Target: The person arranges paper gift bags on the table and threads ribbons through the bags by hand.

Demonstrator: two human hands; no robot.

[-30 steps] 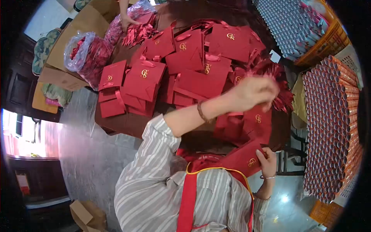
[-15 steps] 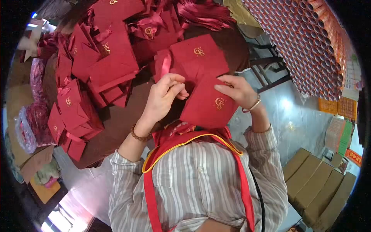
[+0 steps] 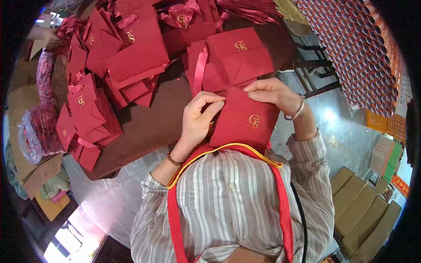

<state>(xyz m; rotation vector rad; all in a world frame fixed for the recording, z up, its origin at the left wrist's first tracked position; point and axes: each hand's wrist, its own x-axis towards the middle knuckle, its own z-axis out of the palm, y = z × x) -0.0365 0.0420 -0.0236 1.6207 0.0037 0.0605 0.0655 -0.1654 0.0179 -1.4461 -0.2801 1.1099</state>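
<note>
My right hand [image 3: 274, 95] grips the upper right corner of a red paper bag [image 3: 245, 120] with gold letters, held flat in front of my chest. At the bag's upper left edge is my left hand [image 3: 202, 115], its thumb and forefinger pinched together; whatever is between the fingertips is too small to make out. Just beyond both hands, more red bags [image 3: 252, 55] lie on the brown table, one with a pink ribbon handle [image 3: 201, 70] standing up. A larger pile of red bags [image 3: 136, 48] is further left.
Dark red tassels [image 3: 252, 11] lie at the table's far edge. Rows of stacked tubes [image 3: 351, 52] stand at the right beyond a dark stool frame [image 3: 313, 63]. Cardboard boxes [image 3: 362, 210] are at lower right. A plastic-wrapped bundle [image 3: 39, 131] is at left. Another person's blurred hand [image 3: 46, 37] shows at upper left.
My left hand has come back from over the table to the bag, and its fingertips now meet the bag's edge. The view has tilted down towards my chest.
</note>
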